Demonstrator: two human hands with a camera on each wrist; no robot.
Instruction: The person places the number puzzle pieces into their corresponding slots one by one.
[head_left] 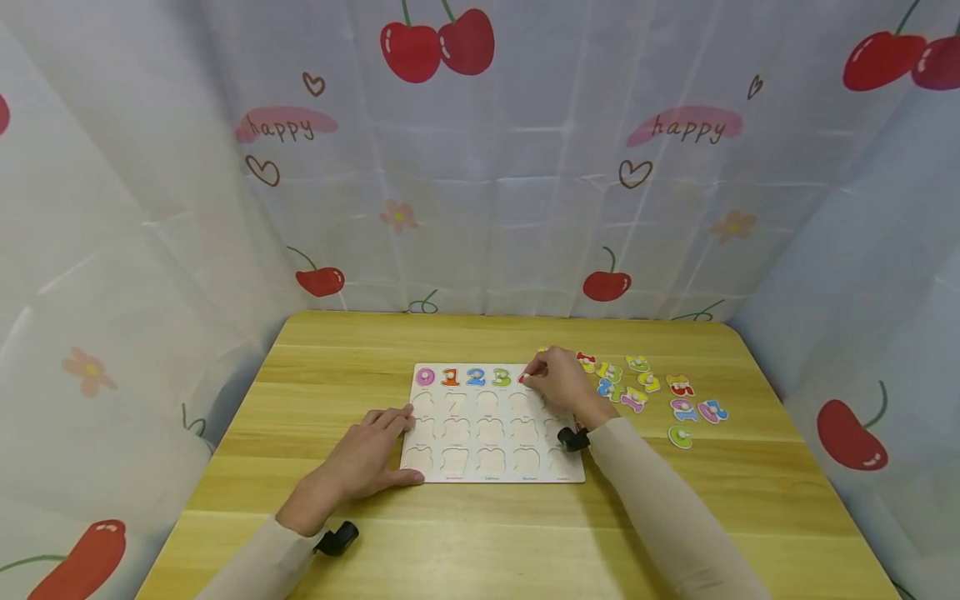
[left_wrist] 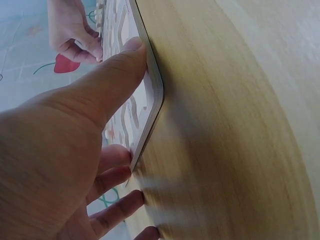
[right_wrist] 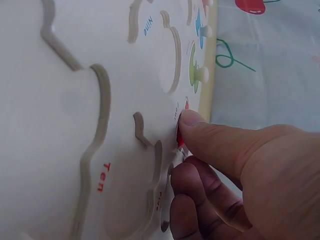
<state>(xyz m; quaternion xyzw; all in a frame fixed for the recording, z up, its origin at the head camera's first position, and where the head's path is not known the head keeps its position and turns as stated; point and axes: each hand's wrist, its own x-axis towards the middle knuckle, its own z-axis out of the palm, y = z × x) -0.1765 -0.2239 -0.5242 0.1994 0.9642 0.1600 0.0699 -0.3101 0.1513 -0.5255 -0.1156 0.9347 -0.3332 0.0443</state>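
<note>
A white puzzle board (head_left: 472, 442) with number-shaped recesses lies flat on the table. Along its top row sit a pink 0 (head_left: 424, 371), an orange 1 (head_left: 450, 377), a blue 2 (head_left: 476, 377) and a green 3 (head_left: 501, 377). My right hand (head_left: 561, 382) pinches a red number piece (right_wrist: 180, 141) at the recess labelled Four, right of the 3; my fingers hide most of it. The left hand (head_left: 365, 452) rests at the board's left edge, its thumb (left_wrist: 117, 62) on the near corner and the other fingers spread along the side.
Several loose coloured number pieces, among them a green one (head_left: 680, 437) and a red-and-yellow one (head_left: 680, 386), lie right of the board on the wooden table (head_left: 480, 542). A cherry-print curtain (head_left: 480, 192) hangs behind the table and at both sides.
</note>
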